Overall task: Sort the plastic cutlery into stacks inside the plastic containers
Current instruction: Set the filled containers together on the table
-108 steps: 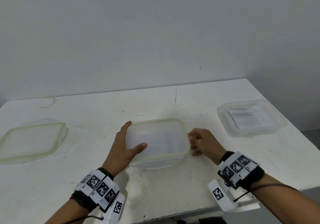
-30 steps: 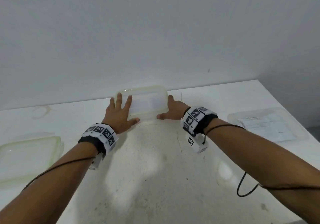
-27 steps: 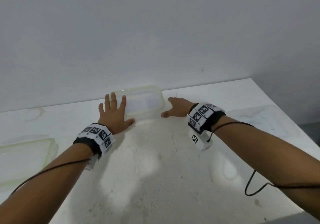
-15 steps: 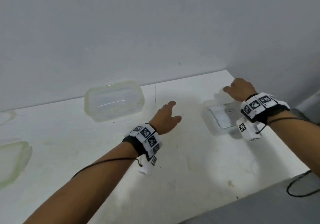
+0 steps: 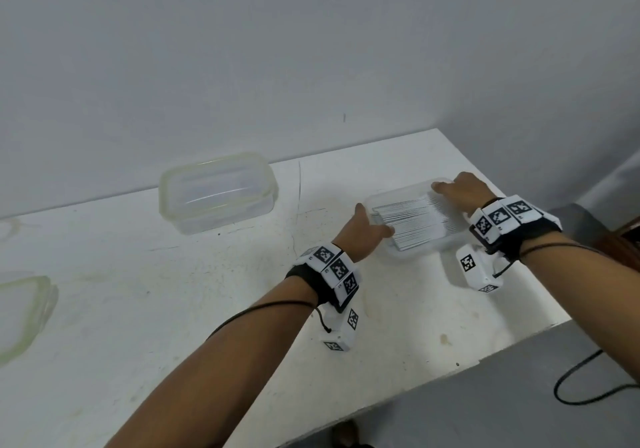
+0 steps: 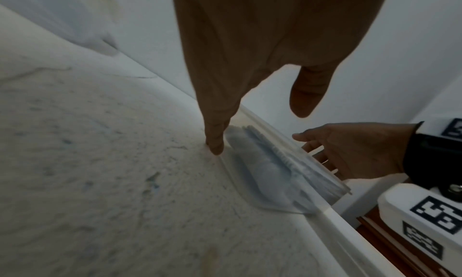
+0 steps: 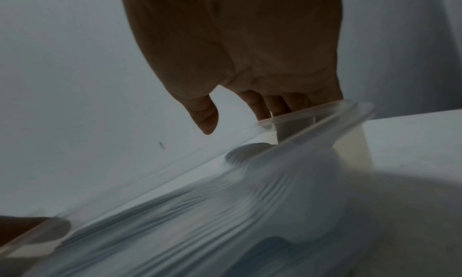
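Left grip: the left hand (image 5: 362,236) reaches to the near-left end of the shallow clear container (image 5: 381,205); its fingers go down the outside of the left wall to the desk (image 5: 173,291), the thumb lies along the rim above, so the grip is curled round that end wall.
Left fingertip: from the left wrist view one fingertip (image 6: 215,146) touches the desk just beside the container's base, the thumb held apart above it.
Right grip: the right hand (image 5: 462,189) sits on the far-right corner of the same container, fingers bent over the rim.
Right fingers: from the right wrist view the fingers (image 7: 260,107) hook down behind the clear rim, the thumb free and apart on the near side; the grip is curled on that corner.
Cutlery: a stack of white plastic cutlery (image 5: 412,222) lies flat inside the shallow container, side by side in a tight row, between the two hands; whether forks, knives or spoons I cannot tell.
Container position: on the right part of the desk, near its right edge.
Second container: a deeper clear container (image 5: 216,193) with a yellowish rim stands at the back of the desk, by the wall, well apart from both hands.
Lid: a yellow-rimmed lid (image 5: 24,312) lies at the far left edge of the desk.
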`<state>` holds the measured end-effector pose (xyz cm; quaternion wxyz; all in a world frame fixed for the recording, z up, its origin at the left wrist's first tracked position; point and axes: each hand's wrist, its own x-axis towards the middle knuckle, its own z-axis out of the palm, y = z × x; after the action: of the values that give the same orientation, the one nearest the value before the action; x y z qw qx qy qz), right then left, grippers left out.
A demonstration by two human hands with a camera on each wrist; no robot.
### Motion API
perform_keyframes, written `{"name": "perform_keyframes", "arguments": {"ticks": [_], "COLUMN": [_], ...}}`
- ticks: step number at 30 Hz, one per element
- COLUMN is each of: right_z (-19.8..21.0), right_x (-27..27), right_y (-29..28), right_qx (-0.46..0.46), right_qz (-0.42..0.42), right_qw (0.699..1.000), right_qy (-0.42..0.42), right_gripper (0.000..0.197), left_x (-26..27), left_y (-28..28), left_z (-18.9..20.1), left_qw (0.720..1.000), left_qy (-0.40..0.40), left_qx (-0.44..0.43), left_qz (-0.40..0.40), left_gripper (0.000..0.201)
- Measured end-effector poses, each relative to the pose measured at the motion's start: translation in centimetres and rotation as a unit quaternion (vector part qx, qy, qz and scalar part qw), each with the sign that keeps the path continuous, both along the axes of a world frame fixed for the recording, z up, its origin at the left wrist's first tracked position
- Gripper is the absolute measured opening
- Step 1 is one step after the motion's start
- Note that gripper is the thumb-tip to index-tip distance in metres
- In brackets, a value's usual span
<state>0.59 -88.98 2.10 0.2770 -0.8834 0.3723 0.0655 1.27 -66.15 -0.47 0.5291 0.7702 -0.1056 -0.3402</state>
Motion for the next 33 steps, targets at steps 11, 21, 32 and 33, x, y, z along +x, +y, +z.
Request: {"name": "perform_keyframes", "arguments": {"ticks": [11,21,32,33], "right_z": [-0.5,-1.0,-0.8,-0.8], "right_x": [-1.1,-0.8,-0.6,-0.7], "right_y": [9.6,20.1,24.7,24.7], "right_qx": [0.041,0.123,0.099,0.097], "right_qz": [0.087,0.189,0.246,0.25], "right_qw": [0.995,0.972,0.963,0.962], "right_qy": [-0.038,-0.061,-0.053,-0.049], "right_gripper": [0.05,0.036,0.036,0.035], "left_x": [-1.5,-3.3,-4.3,-4.3], "left_y": [8.7,19.8,24.6,24.5], "left_z": [-0.2,0.1,0.0,0.0], "left_qw": [0.991,0.952,0.942,0.942], "left_qy": [-0.009,-0.03,-0.037,-0.036], "left_qx": [-0.054,-0.088,-0.082,-0.081], "left_qz": [0.126,0.292,0.324,0.324], "left_gripper": [0.1,0.055,0.058,0.057]}}
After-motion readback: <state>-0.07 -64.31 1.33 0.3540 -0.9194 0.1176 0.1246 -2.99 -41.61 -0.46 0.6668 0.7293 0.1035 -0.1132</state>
